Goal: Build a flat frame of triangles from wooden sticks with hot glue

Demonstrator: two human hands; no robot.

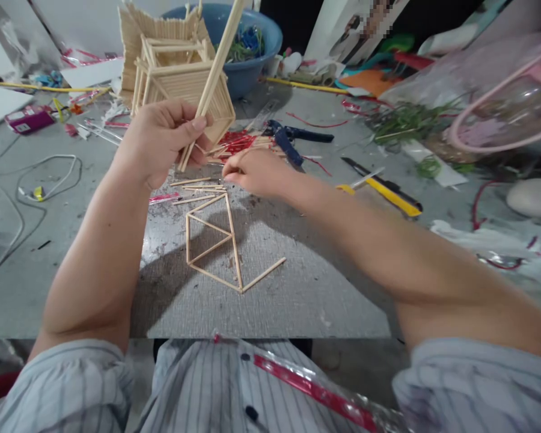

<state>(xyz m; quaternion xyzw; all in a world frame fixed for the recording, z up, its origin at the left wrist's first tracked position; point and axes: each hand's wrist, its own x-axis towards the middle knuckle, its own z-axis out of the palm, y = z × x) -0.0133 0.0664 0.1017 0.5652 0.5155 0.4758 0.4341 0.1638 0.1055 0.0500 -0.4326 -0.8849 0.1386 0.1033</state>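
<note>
Long pale wooden sticks [216, 66] stand tilted in a bundle, gripped by my left hand [174, 135]. My right hand [252, 171] has its fingers pinched together just above the table, near several loose sticks [198, 187]; whatever lies between its fingertips is too small to name. Below the hands, a flat frame of thin sticks [235, 252] lies on the table, with triangles at its left and one stick angled out to the right. Behind my left hand sits a built structure of wooden sticks [175, 84].
A blue basin [252, 66] stands at the back. On the right lie a yellow and black cutter [394, 195], green plant sprigs [406, 123] and a pink-rimmed clear item [455, 129]. A dark blue glue-gun-like tool [288, 144] rests behind my right hand. A white cable [22, 222] runs at left.
</note>
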